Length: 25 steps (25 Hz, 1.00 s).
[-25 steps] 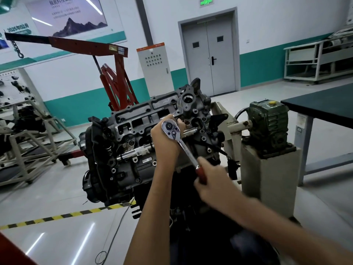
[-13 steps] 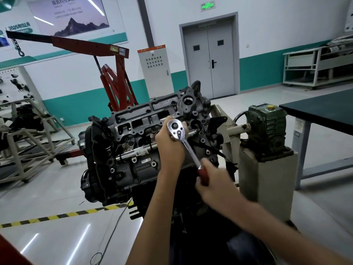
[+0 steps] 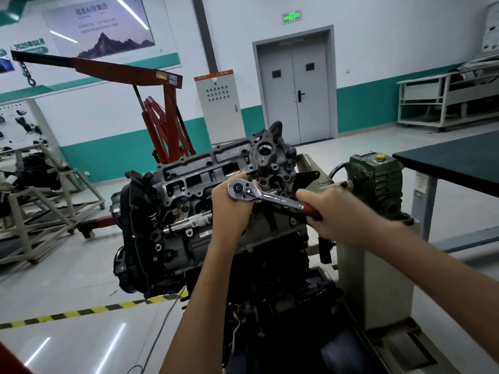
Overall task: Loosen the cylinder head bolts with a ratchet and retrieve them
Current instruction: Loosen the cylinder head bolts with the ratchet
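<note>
A dark grey cylinder head (image 3: pixel 189 184) sits tilted on an engine held in a stand. A chrome ratchet (image 3: pixel 259 195) with a red grip lies across its right part, head to the left. My left hand (image 3: pixel 229 211) wraps around the ratchet's head from behind and below, hiding the socket and the bolt under it. My right hand (image 3: pixel 329 214) grips the red handle end, out to the right of the head. A second chrome extension bar (image 3: pixel 189 222) lies on the head to the left of my left hand.
A green gearbox (image 3: pixel 375 182) on a grey pedestal (image 3: pixel 378 279) stands right of the engine. A dark-topped table (image 3: pixel 459 160) is at the far right. A red engine crane (image 3: pixel 162 117) stands behind. Yellow-black tape (image 3: pixel 81 311) marks the floor.
My right hand has swung the ratchet handle up and to the right, from pointing down-right to nearly level. My left hand stays on the ratchet's head.
</note>
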Motion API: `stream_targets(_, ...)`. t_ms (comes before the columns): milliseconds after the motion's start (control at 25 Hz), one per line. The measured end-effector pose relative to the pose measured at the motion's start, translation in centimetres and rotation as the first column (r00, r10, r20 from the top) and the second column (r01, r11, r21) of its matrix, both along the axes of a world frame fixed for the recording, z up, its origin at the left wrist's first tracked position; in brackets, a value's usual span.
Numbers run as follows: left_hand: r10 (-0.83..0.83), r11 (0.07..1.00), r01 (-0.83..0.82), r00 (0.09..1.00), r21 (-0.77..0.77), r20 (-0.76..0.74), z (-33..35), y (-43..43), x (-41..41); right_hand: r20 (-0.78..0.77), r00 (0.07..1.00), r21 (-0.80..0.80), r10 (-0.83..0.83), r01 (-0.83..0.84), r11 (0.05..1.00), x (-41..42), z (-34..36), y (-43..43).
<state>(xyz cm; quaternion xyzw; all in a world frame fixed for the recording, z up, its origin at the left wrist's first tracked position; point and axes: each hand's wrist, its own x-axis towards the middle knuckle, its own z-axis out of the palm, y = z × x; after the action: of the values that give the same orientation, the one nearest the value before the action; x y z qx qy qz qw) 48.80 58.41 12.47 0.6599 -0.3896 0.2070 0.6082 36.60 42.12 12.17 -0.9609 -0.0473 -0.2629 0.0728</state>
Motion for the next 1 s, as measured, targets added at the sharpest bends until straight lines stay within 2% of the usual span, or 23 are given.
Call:
stream_targets(80,0.060,0.997,-0.061,0.998,-0.044,-0.008,-0.6,-0.6,-0.6,0.029,0.999,0.280,0.033,-0.040,0.959,-0.5,-3.2,3.0)
stream_targets(160,0.080,0.991,-0.081,0.997,-0.105,-0.014,-0.9,-1.4,-1.2,0.093,0.996,0.543,-0.015,-0.038,0.839,-0.3,-6.4,7.4)
stream_targets(240,0.044,0.984,-0.061,0.993,-0.168,-0.105,-0.8,-1.9,-1.0,0.105,0.993,0.715,-0.044,-0.045,0.697,0.5,-8.0,11.1)
stream_targets(280,0.018,0.981,-0.050,0.986,-0.189,-0.166,-0.8,-1.9,-0.8,0.101,0.995,0.748,-0.027,-0.058,0.661,0.8,-8.2,12.3)
stream_targets(320,-0.005,0.979,-0.031,0.984,-0.200,-0.179,-0.8,-1.7,-0.4,0.090,0.996,0.739,-0.005,-0.063,0.671,0.7,-8.1,12.6)
stream_targets(440,-0.029,0.994,0.025,0.999,-0.110,-0.034,-0.3,-0.8,0.0,0.006,0.998,0.541,0.058,-0.052,0.839,-0.4,-5.7,7.9)
stream_targets(520,-0.023,1.000,0.023,0.999,-0.012,0.036,0.4,-0.6,0.3,-0.079,0.992,0.319,0.096,-0.066,0.946,-0.7,-2.3,3.1)
stream_targets(560,-0.026,0.999,0.024,0.997,0.034,0.074,0.6,-0.4,0.4,-0.101,0.994,0.157,0.051,-0.035,0.987,-0.5,-0.5,1.1)
stream_targets(600,-0.027,0.997,0.020,0.995,0.071,0.098,0.8,-0.3,0.5,-0.081,0.997,-0.002,-0.011,0.011,1.000,-0.2,1.0,-0.3)
stream_targets(640,-0.020,0.997,0.012,0.995,0.081,0.098,0.7,-0.2,0.6,-0.040,0.998,-0.096,-0.048,0.044,0.994,0.1,1.7,-1.1)
stream_targets(680,-0.003,0.998,-0.002,0.997,0.060,0.079,0.4,-0.2,0.6,-0.020,0.999,-0.088,-0.047,0.045,0.995,0.3,1.5,-1.2)
stream_targets(720,0.028,0.999,-0.029,0.998,0.022,0.050,0.1,-0.3,0.5,-0.022,1.000,-0.002,-0.021,0.021,1.000,0.3,0.4,-0.6)
stream_targets(800,0.095,0.993,-0.094,0.995,-0.065,0.017,-0.9,-0.9,-0.2,0.018,1.000,0.300,0.022,-0.026,0.954,-0.1,-3.3,2.6)
stream_targets(920,0.109,0.980,-0.107,0.994,-0.170,0.002,-1.1,-2.4,-1.3,0.114,0.993,0.679,-0.032,-0.054,0.732,0.3,-7.6,9.4)
stream_targets(960,0.080,0.977,-0.080,0.997,-0.199,-0.009,-1.0,-2.7,-1.2,0.132,0.991,0.751,-0.033,-0.078,0.655,0.8,-8.1,11.2)
stream_targets(1000,0.050,0.972,-0.057,0.998,-0.228,-0.038,-0.9,-2.7,-0.9,0.144,0.989,0.778,-0.025,-0.097,0.620,1.0,-8.3,12.4)
